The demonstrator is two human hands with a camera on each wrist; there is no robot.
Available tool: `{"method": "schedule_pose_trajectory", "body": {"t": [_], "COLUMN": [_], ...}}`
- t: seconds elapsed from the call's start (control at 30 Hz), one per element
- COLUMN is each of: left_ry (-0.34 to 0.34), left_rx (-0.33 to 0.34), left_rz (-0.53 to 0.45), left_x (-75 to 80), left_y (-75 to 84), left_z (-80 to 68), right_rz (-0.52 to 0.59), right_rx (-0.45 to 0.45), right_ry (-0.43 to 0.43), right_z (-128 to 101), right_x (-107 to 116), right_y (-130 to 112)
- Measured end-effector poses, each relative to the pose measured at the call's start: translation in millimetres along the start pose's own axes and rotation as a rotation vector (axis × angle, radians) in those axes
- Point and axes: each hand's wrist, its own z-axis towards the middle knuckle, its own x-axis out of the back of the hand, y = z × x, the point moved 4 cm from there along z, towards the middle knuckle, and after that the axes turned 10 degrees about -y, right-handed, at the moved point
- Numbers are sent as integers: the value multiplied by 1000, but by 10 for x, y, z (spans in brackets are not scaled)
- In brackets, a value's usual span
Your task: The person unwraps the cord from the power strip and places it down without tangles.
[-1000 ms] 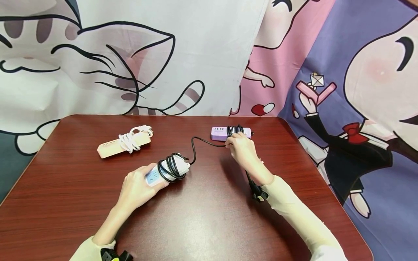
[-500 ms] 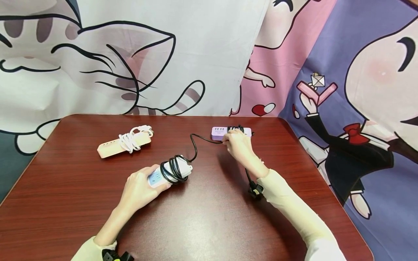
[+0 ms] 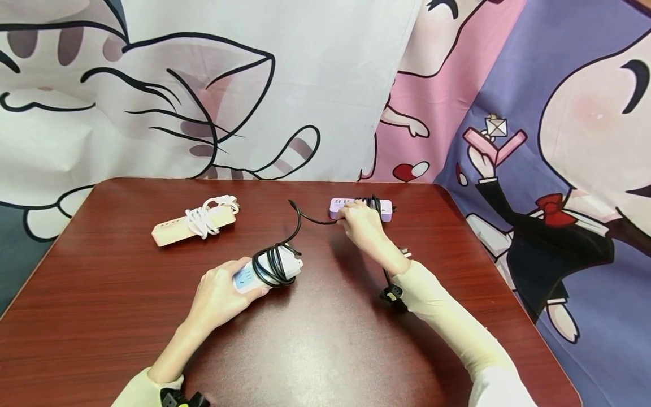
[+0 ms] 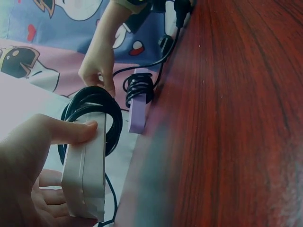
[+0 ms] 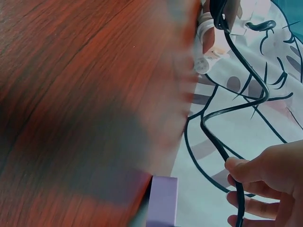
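Note:
My left hand (image 3: 218, 294) grips a white power strip (image 3: 245, 278) with a light-blue socket face, thumb on one side and fingers on the other in the left wrist view. Loops of black cord (image 4: 116, 120) are wound round the strip's far end. From there the cord crosses in a bent line to my right hand (image 3: 363, 226), which pinches it between thumb and fingers, plainly seen in the right wrist view. More cord trails past the right wrist, where metal plug prongs (image 3: 405, 252) show. Behind the right hand lies a purple power strip (image 3: 386, 210), partly hidden, with black cord wound round it.
A cream power strip (image 3: 170, 230) wrapped in white cord (image 3: 201, 222) lies at the back left of the dark red wooden table (image 3: 315, 339). A cartoon-printed cloth (image 3: 325, 85) hangs behind the table's far edge.
My right hand has moved left along with the cord, and the stretch between the hands has bent into a sharper peak. The left hand and its power strip have shifted slightly right.

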Motion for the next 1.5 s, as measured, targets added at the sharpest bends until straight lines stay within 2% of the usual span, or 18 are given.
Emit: {"method": "schedule_pose_trajectory", "body": {"t": [0.7, 1.0, 1.5], "left_ry": [-44, -52, -76], "left_rx": [1, 14, 39], "left_rz": [23, 31, 38], "left_x": [-74, -83, -77], "left_y": [-35, -78, -131], "left_z": [30, 54, 98], "right_rz": [37, 100, 188], "right_rx": [14, 43, -61], "right_ry": [121, 186, 252], "right_z": [-61, -131, -276], "right_x": [103, 159, 294], "right_y": [-65, -39, 119]}}
